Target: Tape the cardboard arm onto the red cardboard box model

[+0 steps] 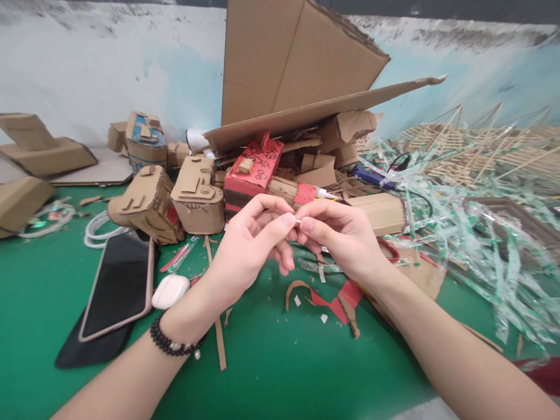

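Both hands meet at the middle of the view, above the green table. My left hand (258,236) pinches one side of a tiny white piece (297,221) between thumb and index finger. On the other side, my right hand (339,233) pinches the same piece; most of it is hidden by the fingertips. Just behind the hands lie a red box with black drawings (256,166) and a white nozzle (326,193). Below them on the table are red paper scraps (350,297) and a curved cardboard strip (297,284).
At left are a phone (120,280), a white earphone case (170,291) and small cardboard models (199,195). Large cardboard sheets (301,58) lean at the back. A blue glue gun (371,177), tangled clear-green tape (472,251) and stick frames (476,146) lie at right.
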`<move>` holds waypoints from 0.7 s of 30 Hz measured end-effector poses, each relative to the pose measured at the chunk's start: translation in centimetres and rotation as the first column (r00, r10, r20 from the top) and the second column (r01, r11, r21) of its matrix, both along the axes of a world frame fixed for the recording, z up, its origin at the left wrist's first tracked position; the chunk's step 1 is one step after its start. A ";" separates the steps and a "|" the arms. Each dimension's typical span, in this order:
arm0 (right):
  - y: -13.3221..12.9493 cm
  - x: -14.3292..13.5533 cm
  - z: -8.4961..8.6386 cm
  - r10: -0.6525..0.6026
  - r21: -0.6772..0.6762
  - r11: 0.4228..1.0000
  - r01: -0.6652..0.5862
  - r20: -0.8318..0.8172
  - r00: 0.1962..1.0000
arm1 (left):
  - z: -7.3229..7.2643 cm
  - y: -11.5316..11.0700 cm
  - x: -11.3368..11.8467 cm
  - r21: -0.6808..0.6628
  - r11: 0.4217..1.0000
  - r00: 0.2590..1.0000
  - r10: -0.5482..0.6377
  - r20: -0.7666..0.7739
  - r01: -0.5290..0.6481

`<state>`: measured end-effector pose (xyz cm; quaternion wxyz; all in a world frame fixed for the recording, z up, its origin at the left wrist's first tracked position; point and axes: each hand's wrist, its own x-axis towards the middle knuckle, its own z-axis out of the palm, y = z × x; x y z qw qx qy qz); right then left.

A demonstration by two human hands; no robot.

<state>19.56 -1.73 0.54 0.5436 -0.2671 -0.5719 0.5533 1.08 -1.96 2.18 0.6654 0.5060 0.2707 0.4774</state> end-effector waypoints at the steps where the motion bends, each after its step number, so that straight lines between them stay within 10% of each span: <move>1: 0.0 0.0 0.0 0.000 0.000 1.000 0.000 0.001 1.000 | 0.0 0.0 0.0 -0.008 1.000 1.000 -0.004 0.003 0.004; 21: -0.3 -0.1 0.3 -0.007 -0.005 1.000 0.006 -0.007 1.000 | 0.5 -0.1 0.2 -0.074 0.996 0.998 -0.048 0.036 0.051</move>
